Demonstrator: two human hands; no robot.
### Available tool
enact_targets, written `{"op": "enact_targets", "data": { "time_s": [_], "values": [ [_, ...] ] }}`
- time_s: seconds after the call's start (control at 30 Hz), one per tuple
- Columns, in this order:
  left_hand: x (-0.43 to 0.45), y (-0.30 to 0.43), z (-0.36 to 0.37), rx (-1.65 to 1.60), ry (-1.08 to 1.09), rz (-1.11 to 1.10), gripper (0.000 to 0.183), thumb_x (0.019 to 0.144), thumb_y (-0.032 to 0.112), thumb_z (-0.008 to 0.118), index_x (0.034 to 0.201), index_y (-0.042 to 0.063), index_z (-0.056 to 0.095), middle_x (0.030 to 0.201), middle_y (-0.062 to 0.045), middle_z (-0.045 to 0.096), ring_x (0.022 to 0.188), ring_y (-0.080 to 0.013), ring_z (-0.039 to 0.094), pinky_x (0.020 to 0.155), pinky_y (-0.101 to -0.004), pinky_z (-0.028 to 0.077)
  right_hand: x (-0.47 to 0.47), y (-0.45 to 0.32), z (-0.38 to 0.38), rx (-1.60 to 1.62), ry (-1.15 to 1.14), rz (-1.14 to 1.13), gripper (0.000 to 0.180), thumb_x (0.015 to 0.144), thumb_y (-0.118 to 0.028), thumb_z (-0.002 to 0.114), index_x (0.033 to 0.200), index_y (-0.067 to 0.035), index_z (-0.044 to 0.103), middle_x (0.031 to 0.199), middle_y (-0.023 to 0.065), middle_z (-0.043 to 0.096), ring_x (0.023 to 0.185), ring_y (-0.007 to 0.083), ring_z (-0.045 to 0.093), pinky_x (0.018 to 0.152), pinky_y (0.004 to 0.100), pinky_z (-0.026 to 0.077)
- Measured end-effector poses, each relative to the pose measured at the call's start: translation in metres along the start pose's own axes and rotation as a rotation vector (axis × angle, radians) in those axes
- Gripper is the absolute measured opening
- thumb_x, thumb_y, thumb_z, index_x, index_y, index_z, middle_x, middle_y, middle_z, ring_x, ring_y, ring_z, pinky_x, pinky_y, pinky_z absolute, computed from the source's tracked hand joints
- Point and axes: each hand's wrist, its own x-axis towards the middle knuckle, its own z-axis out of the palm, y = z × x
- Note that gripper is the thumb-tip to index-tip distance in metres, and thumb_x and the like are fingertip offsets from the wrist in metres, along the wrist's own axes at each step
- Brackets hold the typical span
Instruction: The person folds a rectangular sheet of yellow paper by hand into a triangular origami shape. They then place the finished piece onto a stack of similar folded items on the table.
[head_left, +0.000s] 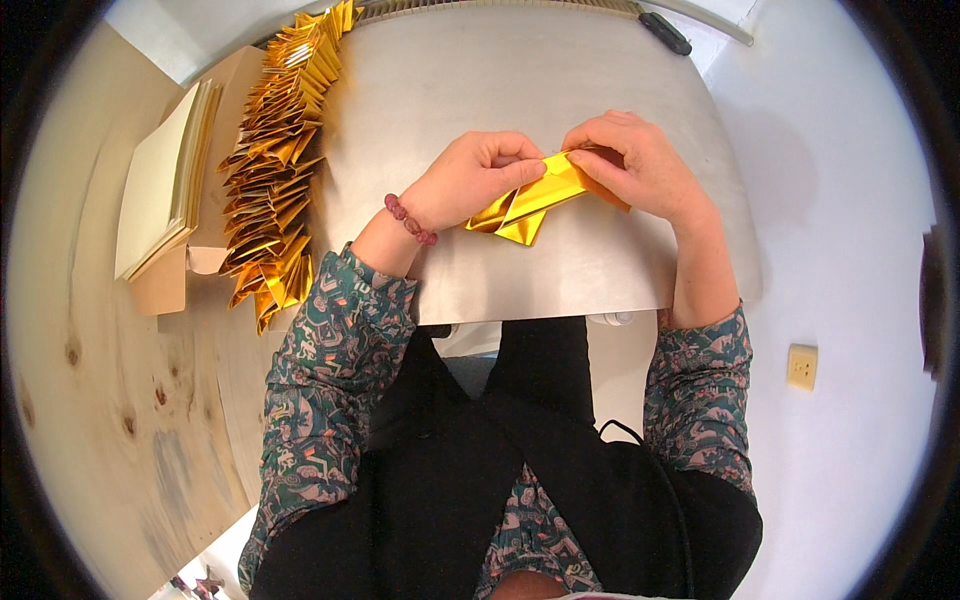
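Note:
Both hands grip a folded piece of shiny gold foil paper (551, 187) above the light table (480, 82). My left hand (480, 176) pinches its upper edge between thumb and curled fingers, near the middle. On the other side my right hand (637, 161) holds the right end, with the thumb lying over the front. The paper slants, its left end lower and spread into pointed flaps. Part of its right end lies behind my right hand. To the left runs a long row of folded gold foil pieces (281, 157), packed closely together.
A stack of pale paper sheets (161, 180) rests on a cardboard box (232, 86) at the left, beside a wooden surface (97, 322). A black object (664, 33) lies at the table's far right corner. A wall socket (802, 367) is on the right.

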Motion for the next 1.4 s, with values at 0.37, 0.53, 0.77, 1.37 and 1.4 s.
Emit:
{"op": "enact_targets", "data": {
  "time_s": [0.37, 0.53, 0.77, 1.37, 1.4],
  "values": [
    [-0.003, 0.005, 0.007, -0.016, 0.007, -0.011, 0.020, 0.106, 0.016, 0.069, 0.114, -0.001, 0.073, 0.099, -0.004, 0.077, 0.086, -0.0065, 0.069, 0.076, -0.0224, 0.057, -0.003, -0.006, -0.008, -0.018, -0.059, 0.062, 0.011, 0.098, -0.015, 0.069, 0.104, -0.008, 0.076, 0.094, 0.0067, 0.075, 0.090, 0.0250, 0.067, 0.083, 0.0363, 0.055],
    [-0.003, 0.005, 0.008, -0.054, -0.049, -0.044, 0.020, 0.105, 0.016, 0.070, 0.116, -0.002, 0.073, 0.100, -0.005, 0.078, 0.087, -0.0079, 0.071, 0.077, -0.0224, 0.058, -0.004, -0.005, -0.006, -0.023, -0.044, 0.003, 0.014, 0.100, -0.023, 0.069, 0.098, -0.011, 0.074, 0.087, 0.0054, 0.072, 0.085, 0.0251, 0.064, 0.082, 0.0389, 0.052],
    [-0.004, 0.008, 0.011, -0.062, -0.094, -0.097, 0.022, 0.106, 0.013, 0.069, 0.122, -0.002, 0.071, 0.107, -0.007, 0.078, 0.091, -0.0092, 0.073, 0.078, -0.0226, 0.059, -0.004, -0.007, -0.011, -0.043, -0.117, -0.024, 0.011, 0.099, -0.019, 0.070, 0.096, -0.009, 0.074, 0.088, 0.0032, 0.072, 0.087, 0.0236, 0.062, 0.084, 0.0380, 0.051],
    [0.000, -0.001, 0.014, -0.085, -0.153, -0.030, 0.024, 0.108, 0.023, 0.068, 0.112, 0.001, 0.076, 0.100, 0.002, 0.074, 0.089, -0.0042, 0.066, 0.079, -0.0207, 0.054, -0.004, -0.011, -0.011, -0.177, 0.069, -0.108, 0.025, 0.095, -0.028, 0.076, 0.115, -0.013, 0.075, 0.109, 0.0058, 0.075, 0.105, 0.0238, 0.066, 0.105, 0.0426, 0.048],
    [0.001, -0.001, 0.014, -0.083, -0.071, -0.003, 0.022, 0.107, 0.023, 0.068, 0.110, 0.002, 0.075, 0.098, 0.003, 0.073, 0.087, -0.0039, 0.065, 0.078, -0.0207, 0.054, -0.003, -0.009, -0.010, -0.259, 0.184, -0.135, 0.031, 0.094, -0.030, 0.077, 0.121, -0.013, 0.074, 0.116, 0.0073, 0.074, 0.108, 0.0241, 0.066, 0.107, 0.0431, 0.048]
  ]
}}
